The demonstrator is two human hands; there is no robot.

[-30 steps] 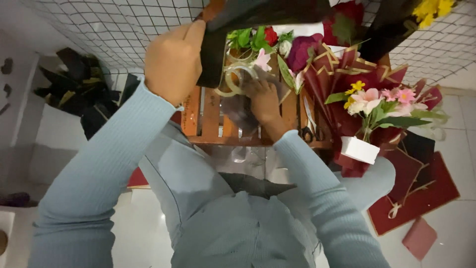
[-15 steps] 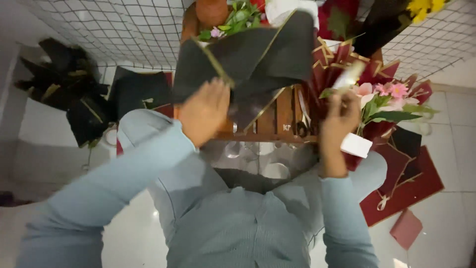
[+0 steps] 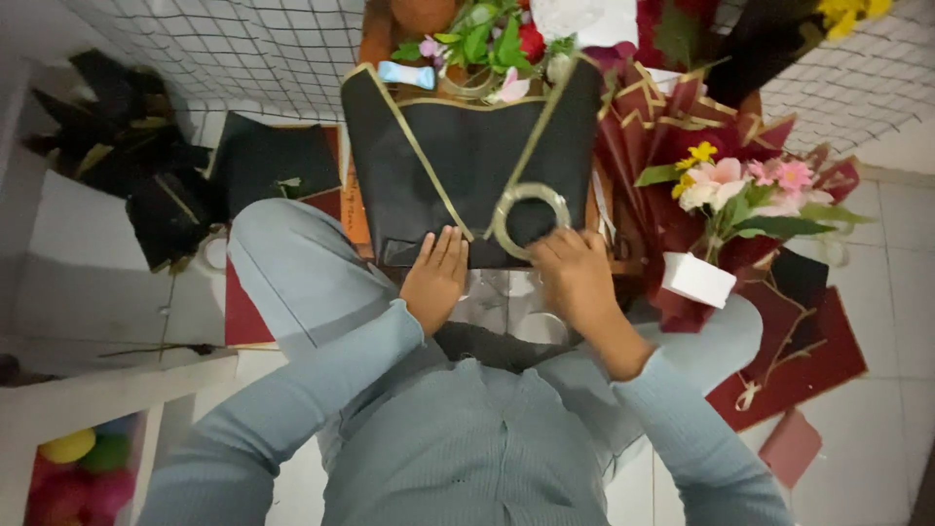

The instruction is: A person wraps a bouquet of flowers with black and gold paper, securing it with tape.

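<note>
A white tiled floor [image 3: 877, 253] is showing around a small wooden bench [image 3: 355, 209]. Black wrapping paper [image 3: 458, 166] is lying across it, gold-edged. The left hand [image 3: 435, 278] is pressing flat, fingers spread, on its near edge; the right hand [image 3: 575, 278] is resting curled beside a tape roll [image 3: 529, 216], touching it. Bouquets [image 3: 730, 185] are crowding the right side.

A low wooden table [image 3: 358, 209] bears black gold-edged wrapping paper [image 3: 458, 166]; a flower bouquet [image 3: 487, 44] lies just behind the paper.
</note>
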